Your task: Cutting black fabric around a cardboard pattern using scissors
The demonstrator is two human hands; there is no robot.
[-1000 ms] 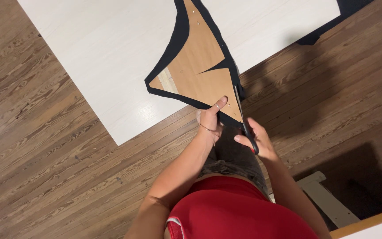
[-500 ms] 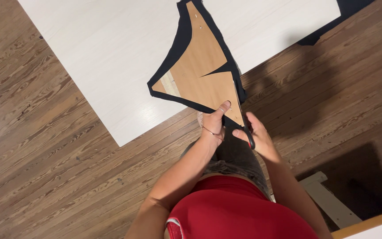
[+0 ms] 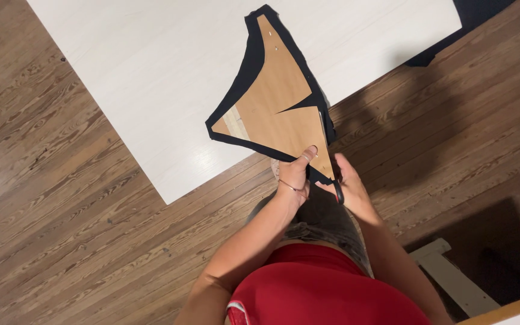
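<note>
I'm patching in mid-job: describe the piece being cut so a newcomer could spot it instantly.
Start at the big white board lying on the wooden floor. At its near edge, the left hand pinches a tan paper pattern while the right hand works scissors along its side. It is the only tan, roughly triangular sheet, rimmed all round by black fabric.

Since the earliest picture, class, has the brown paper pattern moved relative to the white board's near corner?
Cannot tell. The brown paper pattern keeps nearly the same place against the white board; the small shifts look like camera motion.
</note>
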